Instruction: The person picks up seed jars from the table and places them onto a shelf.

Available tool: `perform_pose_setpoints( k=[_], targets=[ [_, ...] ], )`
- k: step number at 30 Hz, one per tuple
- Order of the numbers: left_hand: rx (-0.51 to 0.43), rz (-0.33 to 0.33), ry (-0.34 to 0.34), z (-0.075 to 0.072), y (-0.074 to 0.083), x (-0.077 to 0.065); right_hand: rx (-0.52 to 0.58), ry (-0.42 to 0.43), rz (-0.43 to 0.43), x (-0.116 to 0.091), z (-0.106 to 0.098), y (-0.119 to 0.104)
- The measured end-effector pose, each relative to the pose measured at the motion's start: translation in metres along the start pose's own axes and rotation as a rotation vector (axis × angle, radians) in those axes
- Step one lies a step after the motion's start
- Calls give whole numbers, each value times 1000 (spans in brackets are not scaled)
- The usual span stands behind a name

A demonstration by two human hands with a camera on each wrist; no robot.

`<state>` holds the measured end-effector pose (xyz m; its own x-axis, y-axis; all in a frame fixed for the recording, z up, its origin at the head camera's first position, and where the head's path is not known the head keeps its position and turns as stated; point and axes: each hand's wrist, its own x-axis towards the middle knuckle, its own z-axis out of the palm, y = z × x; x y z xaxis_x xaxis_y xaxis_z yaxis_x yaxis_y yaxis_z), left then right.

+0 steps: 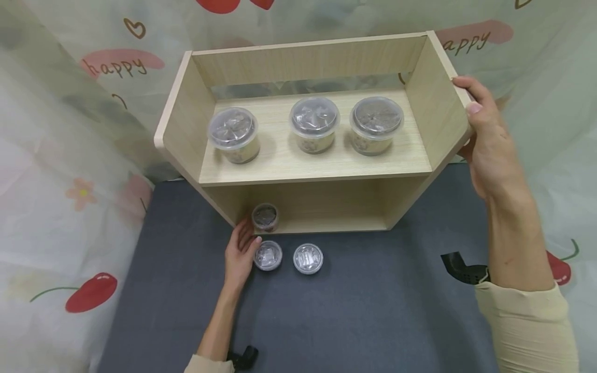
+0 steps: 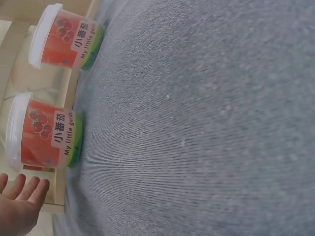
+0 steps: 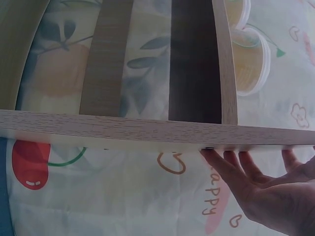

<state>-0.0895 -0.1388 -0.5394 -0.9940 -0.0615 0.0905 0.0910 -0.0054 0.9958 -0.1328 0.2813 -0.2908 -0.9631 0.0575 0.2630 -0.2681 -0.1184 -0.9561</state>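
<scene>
My left hand [image 1: 240, 255] reaches to the lower left of the wooden shelf unit [image 1: 317, 180], beside a small lidded tub [image 1: 265, 217] on the lower level. In the left wrist view its fingers [image 2: 37, 191] are spread and look fairly straight, with nothing held. Close by the thumb, a tub [image 1: 268, 255] stands on the table before the shelf, and another tub [image 1: 308, 259] to its right. Tomato pictures mark the red labels of these two. My right hand [image 1: 489, 132] rests its fingertips against the outer face of the unit's right side panel [image 3: 147, 129].
On the upper level stand three larger lidded cups: one [image 1: 235, 135] at left, one [image 1: 314, 126] near the middle and one [image 1: 375, 126] at right. A dark grey cloth [image 1: 364, 305] covers the table. Printed curtains [image 1: 70, 197] hang behind and at both sides.
</scene>
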Motion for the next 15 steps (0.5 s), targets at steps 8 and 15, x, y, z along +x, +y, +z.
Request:
perform_pose_setpoints(
  k=[8, 15],
  targets=[
    [8, -13, -5, -5, -13, -9, 11, 5, 7, 0, 1, 1],
    [-9, -50, -53, -12, -38, -15, 1, 12, 1, 0, 1, 1]
  ],
)
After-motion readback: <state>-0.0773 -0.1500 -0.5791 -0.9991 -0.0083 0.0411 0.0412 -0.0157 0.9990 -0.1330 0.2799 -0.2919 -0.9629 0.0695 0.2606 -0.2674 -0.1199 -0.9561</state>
